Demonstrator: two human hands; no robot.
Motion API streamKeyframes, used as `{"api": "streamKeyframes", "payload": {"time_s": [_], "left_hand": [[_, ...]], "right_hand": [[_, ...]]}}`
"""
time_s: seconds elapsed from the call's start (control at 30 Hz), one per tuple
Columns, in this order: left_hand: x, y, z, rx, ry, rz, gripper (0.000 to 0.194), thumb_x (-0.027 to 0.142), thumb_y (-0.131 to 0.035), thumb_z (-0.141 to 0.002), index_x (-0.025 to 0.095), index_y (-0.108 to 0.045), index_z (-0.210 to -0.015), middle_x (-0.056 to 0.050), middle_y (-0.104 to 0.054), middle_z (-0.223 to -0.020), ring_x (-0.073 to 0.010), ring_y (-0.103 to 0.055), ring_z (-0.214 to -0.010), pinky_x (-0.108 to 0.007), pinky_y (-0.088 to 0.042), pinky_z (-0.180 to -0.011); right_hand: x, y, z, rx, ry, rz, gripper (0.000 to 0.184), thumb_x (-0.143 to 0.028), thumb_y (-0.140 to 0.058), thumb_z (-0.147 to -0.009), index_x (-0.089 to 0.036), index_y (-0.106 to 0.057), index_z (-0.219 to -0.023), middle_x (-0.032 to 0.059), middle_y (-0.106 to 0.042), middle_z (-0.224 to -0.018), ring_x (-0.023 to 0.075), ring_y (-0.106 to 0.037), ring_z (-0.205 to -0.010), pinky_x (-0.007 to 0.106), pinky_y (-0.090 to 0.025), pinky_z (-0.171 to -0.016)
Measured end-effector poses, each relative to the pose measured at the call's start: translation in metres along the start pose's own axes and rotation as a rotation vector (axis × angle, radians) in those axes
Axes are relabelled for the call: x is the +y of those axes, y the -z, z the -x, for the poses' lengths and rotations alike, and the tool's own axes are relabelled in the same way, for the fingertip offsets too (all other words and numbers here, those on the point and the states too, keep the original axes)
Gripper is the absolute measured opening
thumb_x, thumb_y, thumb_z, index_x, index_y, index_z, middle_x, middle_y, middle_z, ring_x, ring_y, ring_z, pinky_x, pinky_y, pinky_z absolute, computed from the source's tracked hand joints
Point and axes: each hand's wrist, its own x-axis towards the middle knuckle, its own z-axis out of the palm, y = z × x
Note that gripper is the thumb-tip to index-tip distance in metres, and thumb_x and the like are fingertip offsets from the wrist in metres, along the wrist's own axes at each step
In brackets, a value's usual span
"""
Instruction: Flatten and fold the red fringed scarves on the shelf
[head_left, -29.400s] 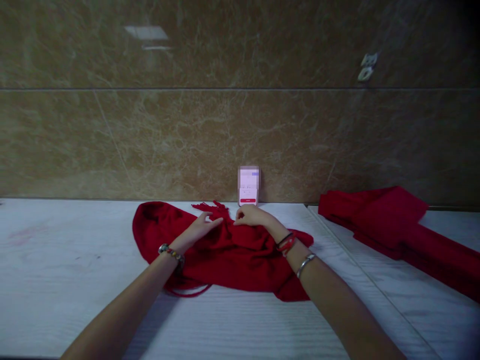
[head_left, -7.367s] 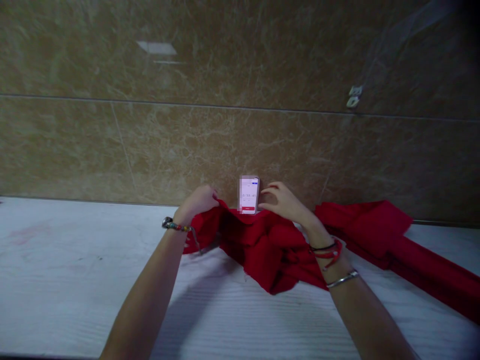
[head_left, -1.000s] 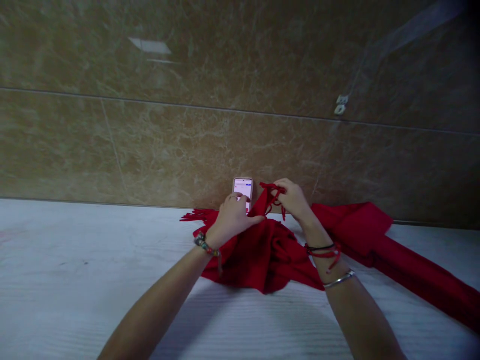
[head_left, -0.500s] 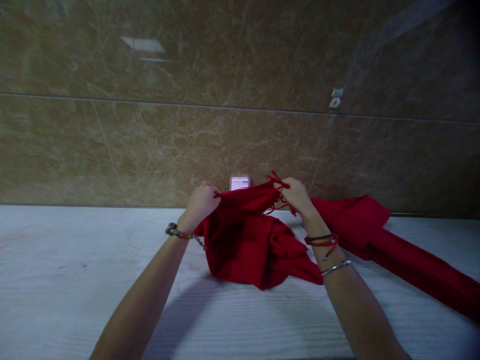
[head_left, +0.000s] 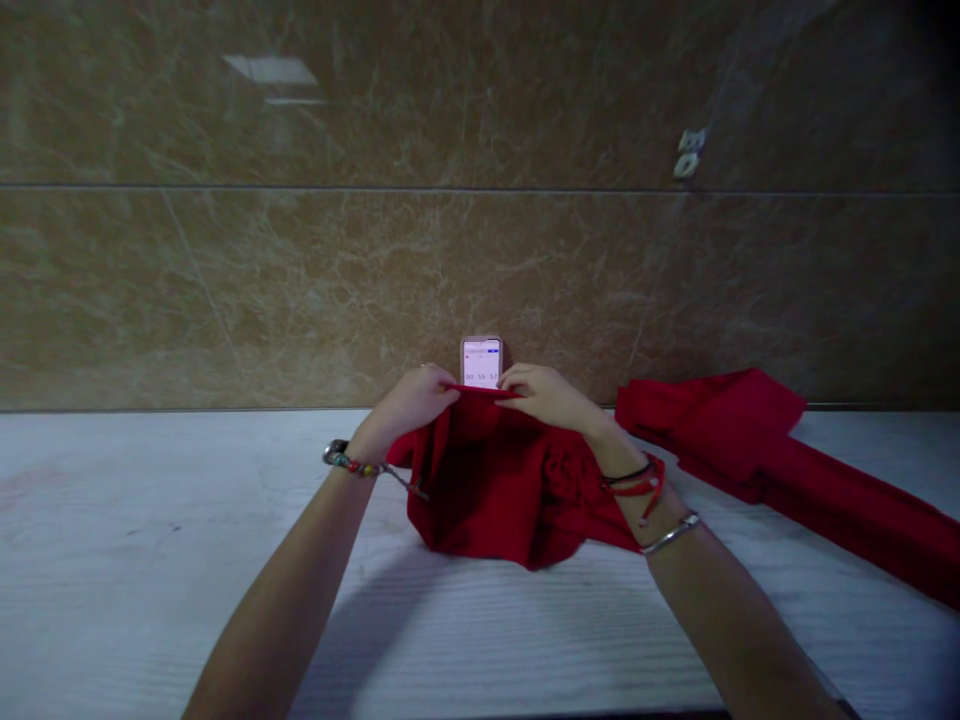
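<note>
A red scarf (head_left: 495, 485) hangs in a bunch over the white table (head_left: 150, 560), its lower folds resting on the top. My left hand (head_left: 412, 400) is closed on its upper edge at the left. My right hand (head_left: 544, 395) pinches the same edge at the right, so the edge runs taut between the two hands. Both hands are lifted a little above the table, close to the wall. A phone (head_left: 481, 362) with a lit screen leans on the wall just behind the hands.
A second red cloth (head_left: 757, 455), folded long, lies on the table at the right and runs off toward the right edge. A brown marble wall (head_left: 375, 250) stands directly behind the table. A small white fitting (head_left: 686, 153) sits on the wall.
Over the last second my hands drew closer together along the scarf's top edge and lowered slightly. The fringe that my right hand held up is out of sight now.
</note>
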Motion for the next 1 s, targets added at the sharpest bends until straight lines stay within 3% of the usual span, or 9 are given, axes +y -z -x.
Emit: {"api": "streamKeyframes", "payload": {"time_s": [0.13, 0.27, 0.43, 0.6, 0.7, 0.8, 0.9, 1.0], "left_hand": [[0.001, -0.01, 0.001, -0.02, 0.077, -0.26, 0.023, 0.014, -0.045, -0.073, 0.014, -0.068, -0.072, -0.007, -0.066, -0.082, -0.0168, -0.059, -0.082, -0.024, -0.043, -0.078], [0.006, -0.013, 0.004, -0.066, 0.204, -0.366, 0.022, 0.016, -0.047, -0.072, 0.013, -0.068, -0.078, -0.011, -0.065, -0.086, -0.0203, -0.06, -0.081, -0.028, -0.046, -0.075], [0.004, -0.002, 0.008, 0.079, 0.275, -0.402, 0.024, 0.019, -0.044, -0.076, 0.014, -0.067, -0.08, -0.012, -0.062, -0.091, -0.0233, -0.059, -0.087, -0.032, -0.046, -0.077], [0.005, -0.025, 0.002, 0.182, 0.2, -0.272, 0.028, 0.017, -0.05, -0.077, 0.014, -0.058, -0.103, -0.011, -0.057, -0.101, -0.021, -0.056, -0.092, -0.032, -0.045, -0.08], [0.01, -0.04, -0.005, 0.22, 0.063, -0.173, 0.018, 0.017, -0.052, -0.078, 0.013, -0.06, -0.094, -0.009, -0.056, -0.098, -0.0177, -0.055, -0.088, -0.029, -0.044, -0.08], [0.015, -0.03, -0.007, 0.298, 0.01, -0.09, 0.013, 0.019, -0.05, -0.081, 0.014, -0.062, -0.083, -0.006, -0.056, -0.092, -0.0159, -0.054, -0.087, -0.027, -0.043, -0.08], [0.018, -0.009, -0.003, 0.38, -0.01, -0.101, 0.016, 0.022, -0.051, -0.081, 0.014, -0.064, -0.078, -0.005, -0.057, -0.09, -0.0163, -0.054, -0.087, -0.029, -0.043, -0.082], [0.017, -0.001, 0.002, 0.338, -0.053, -0.258, 0.017, 0.023, -0.052, -0.079, 0.014, -0.065, -0.074, -0.008, -0.057, -0.098, -0.0196, -0.052, -0.093, -0.032, -0.043, -0.084]], "right_hand": [[0.011, 0.01, 0.002, 0.113, -0.064, 0.004, 0.016, -0.014, -0.051, -0.076, -0.016, -0.067, -0.075, 0.0062, -0.066, -0.083, 0.016, -0.059, -0.078, 0.027, -0.043, -0.072], [0.018, 0.019, 0.004, 0.212, -0.207, 0.024, 0.016, -0.022, -0.053, -0.076, -0.017, -0.067, -0.07, 0.0052, -0.065, -0.078, 0.0159, -0.058, -0.072, 0.025, -0.042, -0.066], [0.028, 0.027, 0.006, 0.266, -0.411, 0.03, 0.029, -0.033, -0.048, -0.079, -0.016, -0.066, -0.064, 0.0028, -0.062, -0.064, 0.0151, -0.055, -0.061, 0.025, -0.038, -0.055], [0.027, 0.028, 0.006, 0.309, -0.408, 0.098, 0.026, -0.031, -0.05, -0.078, -0.016, -0.065, -0.062, 0.0031, -0.061, -0.066, 0.0152, -0.054, -0.063, 0.026, -0.037, -0.059], [0.028, 0.029, 0.007, 0.318, -0.4, 0.102, 0.024, -0.031, -0.051, -0.077, -0.017, -0.065, -0.063, 0.0034, -0.061, -0.067, 0.0157, -0.054, -0.064, 0.027, -0.038, -0.059], [0.031, 0.034, 0.007, 0.406, -0.389, 0.129, 0.023, -0.031, -0.053, -0.077, -0.018, -0.063, -0.061, 0.0034, -0.059, -0.066, 0.0165, -0.054, -0.065, 0.028, -0.04, -0.061], [0.026, 0.043, 0.01, 0.658, -0.295, 0.202, 0.024, -0.032, -0.051, -0.079, -0.019, -0.063, -0.063, 0.005, -0.058, -0.073, 0.0184, -0.055, -0.071, 0.032, -0.043, -0.067], [0.013, 0.052, 0.014, 0.844, -0.155, 0.303, 0.022, -0.034, -0.048, -0.082, -0.02, -0.063, -0.072, 0.0079, -0.057, -0.09, 0.0223, -0.054, -0.087, 0.039, -0.041, -0.078]]}}
